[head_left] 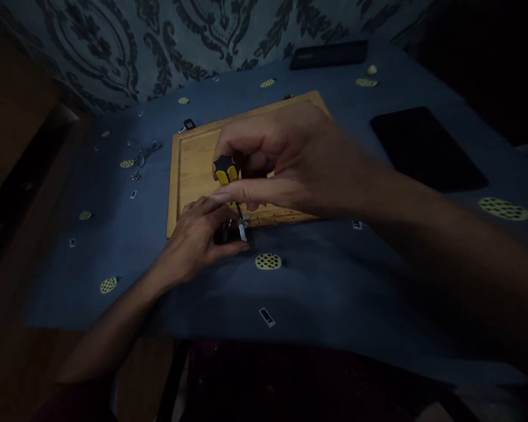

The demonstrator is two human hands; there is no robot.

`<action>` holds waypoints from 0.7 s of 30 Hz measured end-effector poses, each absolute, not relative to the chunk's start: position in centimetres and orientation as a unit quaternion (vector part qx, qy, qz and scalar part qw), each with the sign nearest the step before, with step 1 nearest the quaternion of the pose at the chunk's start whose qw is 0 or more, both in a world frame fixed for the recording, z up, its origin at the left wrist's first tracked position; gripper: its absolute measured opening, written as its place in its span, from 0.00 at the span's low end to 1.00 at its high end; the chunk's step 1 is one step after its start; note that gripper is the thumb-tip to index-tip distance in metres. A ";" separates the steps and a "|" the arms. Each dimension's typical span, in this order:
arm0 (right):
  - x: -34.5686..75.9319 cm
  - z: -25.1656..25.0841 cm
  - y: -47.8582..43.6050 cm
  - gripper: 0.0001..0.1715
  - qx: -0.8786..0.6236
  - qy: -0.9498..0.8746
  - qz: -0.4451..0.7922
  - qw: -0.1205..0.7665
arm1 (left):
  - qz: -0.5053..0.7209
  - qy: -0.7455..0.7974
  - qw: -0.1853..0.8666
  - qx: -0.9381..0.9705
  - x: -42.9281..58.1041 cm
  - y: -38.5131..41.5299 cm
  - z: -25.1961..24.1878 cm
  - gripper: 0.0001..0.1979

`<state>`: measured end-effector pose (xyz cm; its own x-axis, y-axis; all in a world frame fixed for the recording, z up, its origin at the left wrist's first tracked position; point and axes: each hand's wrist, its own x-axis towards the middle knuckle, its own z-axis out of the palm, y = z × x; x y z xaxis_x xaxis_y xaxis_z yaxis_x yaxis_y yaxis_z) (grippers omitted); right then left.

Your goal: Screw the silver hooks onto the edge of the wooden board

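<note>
My right hand (286, 158) pinches the yellow and black handle of a small screwdriver (226, 171), which stands nearly upright with its shaft pointing down. My left hand (200, 237) is closed around a small dark and silver metal part (240, 227) at the front edge of a wooden board (191, 170). The screwdriver's tip meets that part. The board lies flat on a blue cloth with yellow round prints (325, 281). A row of small holes runs along the board's front edge.
A dark flat phone-like slab (426, 149) lies to the right of the board and another dark flat object (330, 54) lies at the back. Small metal bits and a wire (143, 155) are scattered left of the board. A patterned fabric hangs behind.
</note>
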<state>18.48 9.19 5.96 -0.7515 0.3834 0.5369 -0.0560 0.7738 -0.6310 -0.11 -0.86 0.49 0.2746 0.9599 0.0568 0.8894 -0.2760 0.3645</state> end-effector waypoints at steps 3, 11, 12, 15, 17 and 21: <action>18.4 6.0 9.0 0.15 -0.114 -0.880 0.307 0.343 | 0.133 0.591 0.136 0.784 -0.1 -1.0 0.5 0.19; 18.3 5.9 8.8 0.15 -0.133 -0.882 0.290 0.347 | 0.138 0.581 0.140 0.790 -0.1 -0.8 0.8 0.18; 18.2 5.9 8.8 0.15 -0.131 -0.882 0.291 0.347 | 0.137 0.580 0.141 0.790 -0.1 -0.8 0.8 0.18; 18.2 5.9 8.8 0.16 -0.131 -0.883 0.289 0.345 | 0.135 0.583 0.140 0.789 -0.1 -0.8 0.8 0.17; 18.1 5.8 8.8 0.17 -0.136 -0.884 0.280 0.348 | 0.134 0.586 0.136 0.787 -0.1 -0.8 0.8 0.17; 18.0 5.8 8.8 0.18 -0.139 -0.885 0.270 0.351 | 0.134 0.587 0.135 0.787 -0.1 -0.8 0.7 0.17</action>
<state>18.01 8.85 5.78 -0.7145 0.4365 0.5467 0.0565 0.8149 -0.5768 -0.14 -0.75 0.67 0.2747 0.9601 0.0526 0.8878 -0.2742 0.3695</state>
